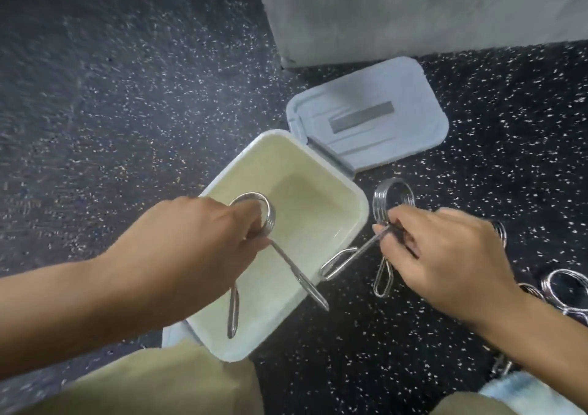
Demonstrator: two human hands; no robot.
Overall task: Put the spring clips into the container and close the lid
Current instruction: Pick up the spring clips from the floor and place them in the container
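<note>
A white rectangular container [321,157] with a cream inside stands open on the speckled floor, its grey lid [366,112] folded back flat behind it. My left hand [197,243] holds a metal spring clip [270,217] by its coil over the container, the clip's two handles hanging down inside. To the right of the container, my right hand [445,255] grips a second spring clip [393,198] by its handles, coil pointing up, one handle reaching over the container's rim. More spring clips [566,290] lie on the floor at the far right.
A pale grey block or wall base [413,10] stands behind the lid. My knees in tan trousers [165,383] fill the bottom edge. The floor is dark rubber with white flecks.
</note>
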